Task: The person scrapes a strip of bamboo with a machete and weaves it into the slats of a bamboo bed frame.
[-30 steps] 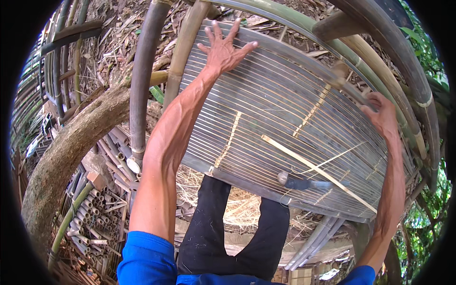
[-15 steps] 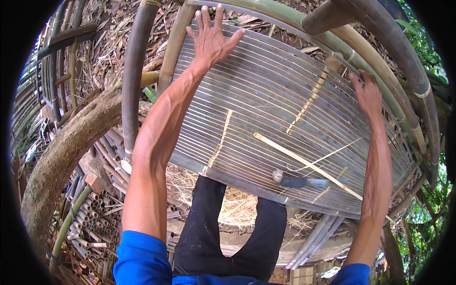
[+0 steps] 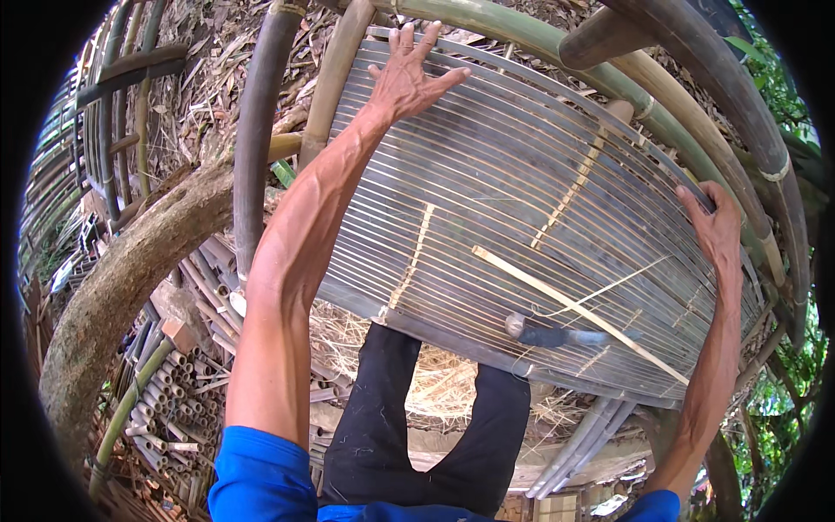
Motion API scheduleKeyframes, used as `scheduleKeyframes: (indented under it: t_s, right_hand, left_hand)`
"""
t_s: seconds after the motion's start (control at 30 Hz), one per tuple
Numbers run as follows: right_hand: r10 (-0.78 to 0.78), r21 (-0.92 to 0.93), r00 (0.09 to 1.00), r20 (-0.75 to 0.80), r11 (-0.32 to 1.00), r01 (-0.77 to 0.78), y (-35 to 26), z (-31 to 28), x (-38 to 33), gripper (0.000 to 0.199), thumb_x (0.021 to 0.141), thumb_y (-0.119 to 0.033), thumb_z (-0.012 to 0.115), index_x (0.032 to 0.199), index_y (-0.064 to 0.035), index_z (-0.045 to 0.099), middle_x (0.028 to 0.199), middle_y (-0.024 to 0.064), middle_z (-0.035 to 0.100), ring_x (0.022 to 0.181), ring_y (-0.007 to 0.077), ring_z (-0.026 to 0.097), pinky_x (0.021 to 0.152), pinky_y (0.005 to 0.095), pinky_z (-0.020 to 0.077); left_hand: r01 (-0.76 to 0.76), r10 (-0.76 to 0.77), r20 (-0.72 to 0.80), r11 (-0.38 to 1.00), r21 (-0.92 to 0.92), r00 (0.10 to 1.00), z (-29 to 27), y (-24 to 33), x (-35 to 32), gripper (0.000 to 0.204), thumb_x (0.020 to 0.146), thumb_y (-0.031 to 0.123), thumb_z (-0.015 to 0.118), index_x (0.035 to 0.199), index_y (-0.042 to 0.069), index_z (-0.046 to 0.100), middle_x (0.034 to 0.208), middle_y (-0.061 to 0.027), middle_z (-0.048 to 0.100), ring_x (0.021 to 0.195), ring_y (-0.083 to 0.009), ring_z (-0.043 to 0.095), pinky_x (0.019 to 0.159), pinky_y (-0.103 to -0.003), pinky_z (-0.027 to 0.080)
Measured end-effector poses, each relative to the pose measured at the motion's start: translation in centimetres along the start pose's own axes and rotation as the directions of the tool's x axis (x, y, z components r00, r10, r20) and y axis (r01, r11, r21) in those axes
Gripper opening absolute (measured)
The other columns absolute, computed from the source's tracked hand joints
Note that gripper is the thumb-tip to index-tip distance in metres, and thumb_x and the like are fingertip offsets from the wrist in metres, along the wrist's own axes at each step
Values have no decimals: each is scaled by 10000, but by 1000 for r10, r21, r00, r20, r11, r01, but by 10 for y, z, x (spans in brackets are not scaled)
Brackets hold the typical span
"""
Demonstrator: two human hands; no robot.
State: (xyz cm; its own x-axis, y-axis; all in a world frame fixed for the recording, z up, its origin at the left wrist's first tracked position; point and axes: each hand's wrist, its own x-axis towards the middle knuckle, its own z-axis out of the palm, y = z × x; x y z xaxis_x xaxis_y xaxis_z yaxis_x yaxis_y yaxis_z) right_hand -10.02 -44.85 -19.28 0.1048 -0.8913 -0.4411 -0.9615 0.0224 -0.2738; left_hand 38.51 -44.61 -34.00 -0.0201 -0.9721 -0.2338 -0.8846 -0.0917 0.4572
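A wide panel of dark bamboo slats [image 3: 487, 174] lies before me, with pale woven bands crossing the slats. My left hand [image 3: 406, 83] rests on its far left part, fingers spread over the slats by the far edge. At the far right, my right hand [image 3: 718, 224] is closed around the outermost bamboo strip [image 3: 665, 157]; part of the grip is hidden. A pale split bamboo stick [image 3: 570, 304] lies slantwise on the panel. Beside it is a knife-like tool with a dark handle [image 3: 544, 335], its greyish blade pointing right.
Thick bamboo poles [image 3: 539, 43] frame the far side and right. At the left stand an upright dark pole [image 3: 261, 130] and a curved trunk [image 3: 122, 261]. Cut bamboo tubes [image 3: 165, 400] are stacked below it. Pale shavings [image 3: 444, 378] lie between my legs.
My right hand has moved right and nearer along the panel's far edge, and the outer strip now lies closer along that edge. My left hand has shifted slightly right, still spread.
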Motion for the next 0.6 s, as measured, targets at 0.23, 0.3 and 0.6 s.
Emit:
scheduleKeyframes:
  t_s: [0.23,0.3,0.6]
  right_hand:
    - [-13,69,999,-35,997,15,-11,-3,5,498,896,-469,752,819,6,626,671,71,513,648,161,466,621,361,408]
    - [53,-3,996,78,999,-53,-8,-7,4,491,897,-473,750,846,5,653,671,68,538,651,155,479,628,352,415]
    - [83,62,996,20,994,-84,-9,-3,8,499,876,-524,756,913,-29,703,716,65,592,676,150,538,645,353,442]
  left_hand:
    - [-18,13,-61,997,-74,998,3,-8,5,1001,786,775,643,1603,320,286,1669,-243,133,1551,-436,78,1098,-816,149]
    - [5,-9,61,999,52,998,3,-6,1,985,827,746,631,1613,285,259,1660,-253,159,1547,-447,99,1110,-759,223]
    - [49,-50,68,999,16,996,-2,-9,3,977,830,739,627,1614,289,255,1693,-196,57,1551,-436,64,1119,-764,199]
